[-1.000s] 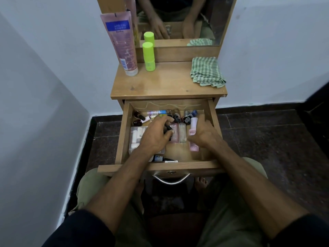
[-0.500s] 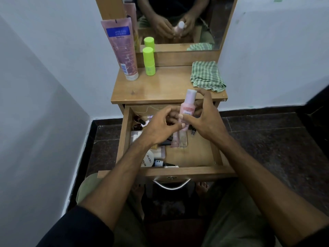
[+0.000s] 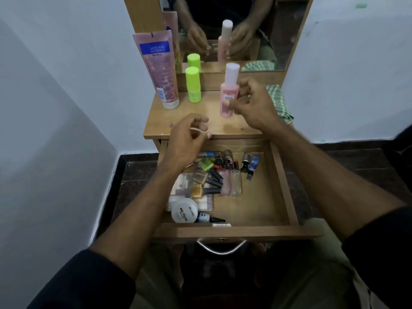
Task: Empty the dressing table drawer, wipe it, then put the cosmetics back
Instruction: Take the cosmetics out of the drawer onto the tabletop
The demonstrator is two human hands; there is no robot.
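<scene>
The open wooden drawer (image 3: 283, 186) holds several cosmetics: small nail polish bottles (image 3: 206, 175), two clear slim bottles (image 3: 235, 182), a white round tub (image 3: 184, 211) and a clear plastic box (image 3: 181, 186). A pink bottle with a white cap (image 3: 228, 90) stands upright on the dressing table top (image 3: 200, 112). My right hand (image 3: 254, 103) holds it, thumb on its front and fingers curled at its right side. My left hand (image 3: 187, 139) hovers over the drawer's back edge with loosely curled fingers, holding nothing.
A tall pink tube (image 3: 159, 70) and a green stick (image 3: 192, 84) stand at the top's back left. A green checked cloth (image 3: 279, 103) lies at the right, partly behind my hand. A mirror (image 3: 245, 30) rises behind. White walls close in on both sides.
My right hand lifted the pink bottle out of the drawer and set it upright on the table top. My left hand came up out of the drawer, empty.
</scene>
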